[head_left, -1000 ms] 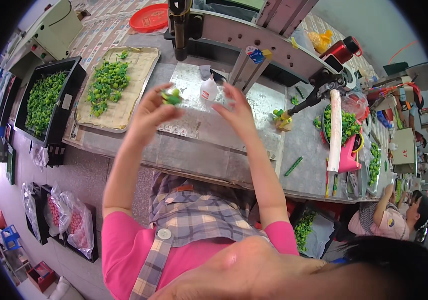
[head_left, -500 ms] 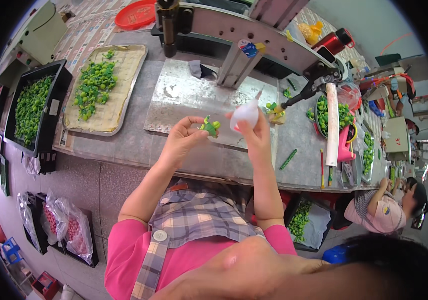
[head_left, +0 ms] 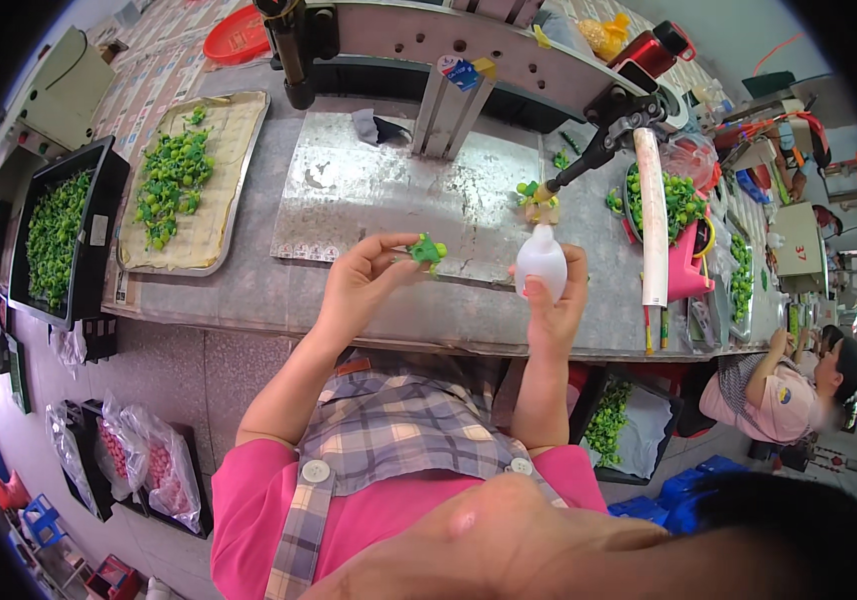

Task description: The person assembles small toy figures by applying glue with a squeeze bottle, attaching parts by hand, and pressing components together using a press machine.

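My left hand (head_left: 367, 285) pinches a small green leafy piece with round yellow-green berries (head_left: 428, 250) between thumb and fingertips, above the near edge of a metal plate (head_left: 349, 190). In my right hand (head_left: 561, 300) is a white squeeze bottle (head_left: 544, 262), its neck pointing away from me. Just beyond the bottle, a similar green piece (head_left: 529, 190) sits at a small tan block (head_left: 546, 212). The tip of a black jointed arm (head_left: 589, 160) reaches down to that block.
A lined tray (head_left: 234, 210) of green berry pieces and a black bin (head_left: 99, 210) stand to the left. A metal machine frame (head_left: 399, 40) spans the back. On the right are a white tube (head_left: 652, 220) and a bowl of green pieces (head_left: 674, 200). Another person (head_left: 769, 395) sits far right.
My right hand has moved right and nearer to me, and the bottle's tip has turned away from me. My left hand still holds the green piece, slightly turned. The view has shifted a little.
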Action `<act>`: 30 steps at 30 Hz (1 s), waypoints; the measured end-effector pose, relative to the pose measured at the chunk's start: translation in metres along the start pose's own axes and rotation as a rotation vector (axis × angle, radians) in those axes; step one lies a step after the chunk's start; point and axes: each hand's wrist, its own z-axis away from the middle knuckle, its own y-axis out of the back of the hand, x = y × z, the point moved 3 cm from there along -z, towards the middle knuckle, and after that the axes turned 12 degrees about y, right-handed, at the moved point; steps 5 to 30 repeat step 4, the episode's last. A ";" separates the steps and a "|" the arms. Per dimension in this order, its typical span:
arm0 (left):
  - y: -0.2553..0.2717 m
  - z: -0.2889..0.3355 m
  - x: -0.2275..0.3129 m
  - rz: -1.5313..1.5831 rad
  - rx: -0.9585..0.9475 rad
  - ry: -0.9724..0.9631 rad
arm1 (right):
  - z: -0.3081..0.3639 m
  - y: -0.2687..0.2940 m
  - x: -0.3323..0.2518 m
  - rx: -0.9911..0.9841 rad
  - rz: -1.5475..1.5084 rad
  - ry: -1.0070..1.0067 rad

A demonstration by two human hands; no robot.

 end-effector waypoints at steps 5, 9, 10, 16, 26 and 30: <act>0.000 0.002 -0.006 -0.162 -0.031 -0.069 | 0.002 0.024 -0.005 -0.128 0.173 0.127; 0.000 0.002 -0.006 -0.162 -0.031 -0.069 | 0.002 0.024 -0.005 -0.128 0.173 0.127; 0.000 0.002 -0.006 -0.162 -0.031 -0.069 | 0.002 0.024 -0.005 -0.128 0.173 0.127; 0.000 0.002 -0.006 -0.162 -0.031 -0.069 | 0.002 0.024 -0.005 -0.128 0.173 0.127; 0.000 0.002 -0.006 -0.162 -0.031 -0.069 | 0.002 0.024 -0.005 -0.128 0.173 0.127; 0.000 0.002 -0.006 -0.162 -0.031 -0.069 | 0.002 0.024 -0.005 -0.128 0.173 0.127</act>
